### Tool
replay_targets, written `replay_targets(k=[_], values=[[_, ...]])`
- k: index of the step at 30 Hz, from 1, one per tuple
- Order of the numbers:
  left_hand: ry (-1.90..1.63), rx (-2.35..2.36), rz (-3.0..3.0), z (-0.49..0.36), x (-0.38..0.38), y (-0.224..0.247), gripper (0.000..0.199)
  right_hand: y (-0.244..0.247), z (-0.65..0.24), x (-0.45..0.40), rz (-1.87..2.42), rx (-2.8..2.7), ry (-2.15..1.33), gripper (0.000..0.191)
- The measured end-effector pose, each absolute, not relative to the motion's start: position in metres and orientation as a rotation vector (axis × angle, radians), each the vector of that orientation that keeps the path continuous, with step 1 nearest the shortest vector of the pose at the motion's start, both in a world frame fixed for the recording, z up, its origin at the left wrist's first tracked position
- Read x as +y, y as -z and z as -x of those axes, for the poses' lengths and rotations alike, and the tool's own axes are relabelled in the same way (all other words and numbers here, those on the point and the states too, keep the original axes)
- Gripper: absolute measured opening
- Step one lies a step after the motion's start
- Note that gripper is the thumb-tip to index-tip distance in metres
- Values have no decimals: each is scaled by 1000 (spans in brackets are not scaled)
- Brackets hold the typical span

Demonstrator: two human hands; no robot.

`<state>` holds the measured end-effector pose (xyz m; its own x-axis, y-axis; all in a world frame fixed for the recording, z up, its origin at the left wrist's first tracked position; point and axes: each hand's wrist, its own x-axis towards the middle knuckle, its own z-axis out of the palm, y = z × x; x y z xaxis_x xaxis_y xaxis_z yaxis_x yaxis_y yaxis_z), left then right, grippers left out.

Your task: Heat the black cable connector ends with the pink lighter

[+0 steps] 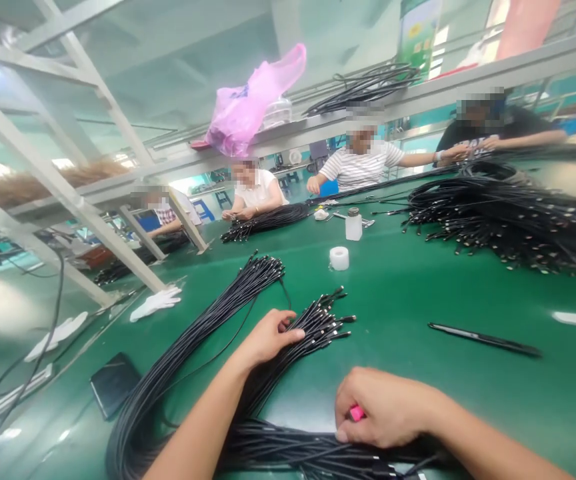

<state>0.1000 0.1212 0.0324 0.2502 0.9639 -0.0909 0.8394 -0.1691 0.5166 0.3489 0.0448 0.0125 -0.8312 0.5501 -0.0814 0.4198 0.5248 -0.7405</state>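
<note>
A thick bundle of black cables [183, 340] with small metal-tipped plugs curves in a U across the green table in front of me. My left hand [273, 337] is closed on a bunch of cable ends [318, 323], thumb on top, just behind the plugs. Lower right, my right hand [383, 407] makes a fist around a small object whose bright pink end [357, 413] shows between the fingers; the rest of it is hidden. That fist is at the lower stretch of cables [288, 443], partly covering them.
A black pen [485, 340] lies to the right. Ahead are a white tape roll [339, 259] and a small bottle [353, 225]. A large cable heap [508, 220] fills the far right. White gloves [155, 303] and a dark phone-like slab [115, 385] lie left. Several people sit opposite.
</note>
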Motion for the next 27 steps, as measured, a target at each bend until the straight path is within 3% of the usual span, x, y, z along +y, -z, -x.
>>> replay_targets(k=[4,10,13,18,24,27], values=[[-416,1845,-1961,-106,167,-27,69,-14,-349,45,842,-2580,-1185,19],[-400,1631,-1973,-144,196,-21,49,-14,-350,45,852,-2573,-1205,21],[-386,1608,-2012,-151,193,-26,51,-14,-351,46,858,-2569,-1205,23],[-291,1709,-2103,-120,157,-50,50,-15,-351,47,881,-2575,-1192,22],[-192,1923,-2384,-98,63,-43,66,-18,-351,47,914,-2554,-1223,23],[-155,2035,-2481,-102,45,-24,51,-16,-352,47,896,-2558,-1235,24]])
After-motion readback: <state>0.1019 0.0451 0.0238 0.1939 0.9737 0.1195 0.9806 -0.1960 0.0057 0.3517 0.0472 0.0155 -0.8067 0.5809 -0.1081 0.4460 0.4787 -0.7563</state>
